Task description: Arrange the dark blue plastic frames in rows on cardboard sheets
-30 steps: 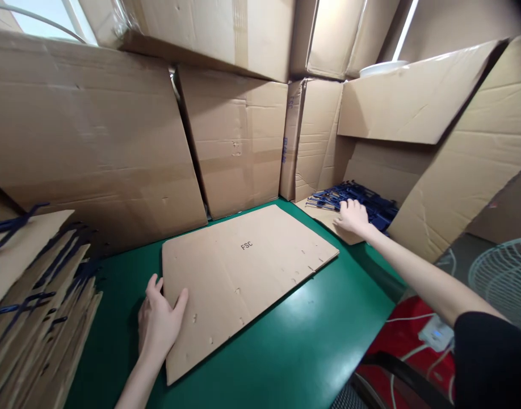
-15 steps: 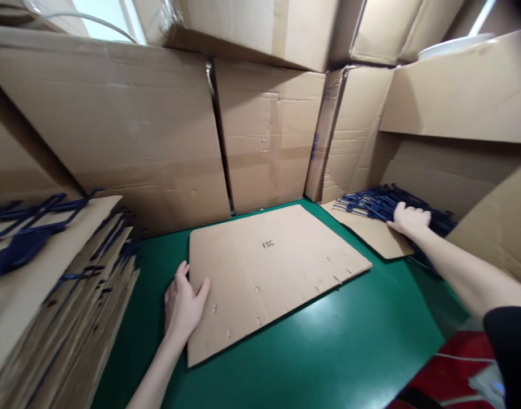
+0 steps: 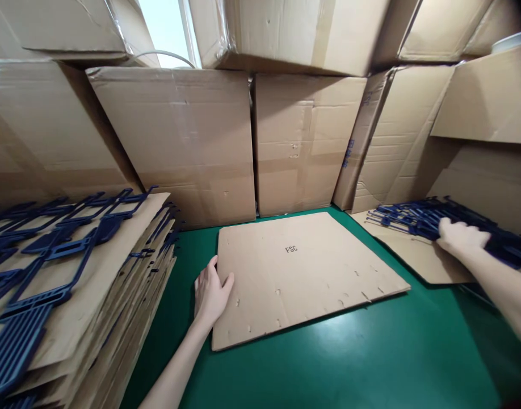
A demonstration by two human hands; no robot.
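A flat cardboard sheet (image 3: 303, 272) marked FSC lies on the green table (image 3: 349, 358). My left hand (image 3: 210, 292) rests on the sheet's left edge, thumb on top and fingers spread. My right hand (image 3: 460, 237) reaches far right onto a pile of dark blue plastic frames (image 3: 414, 218) that lies on another cardboard piece (image 3: 409, 255). Its fingers curl over the frames; I cannot see whether they grip one.
At the left stands a stack of cardboard sheets (image 3: 94, 301) with blue frames (image 3: 51, 255) fitted on them. Large cardboard boxes (image 3: 303, 142) wall in the back and right side of the table. A window (image 3: 167, 25) shows at the top.
The view has swung left, bringing the left stack further into sight. My right hand has stayed on the blue frames, and my left hand keeps to the sheet's edge.
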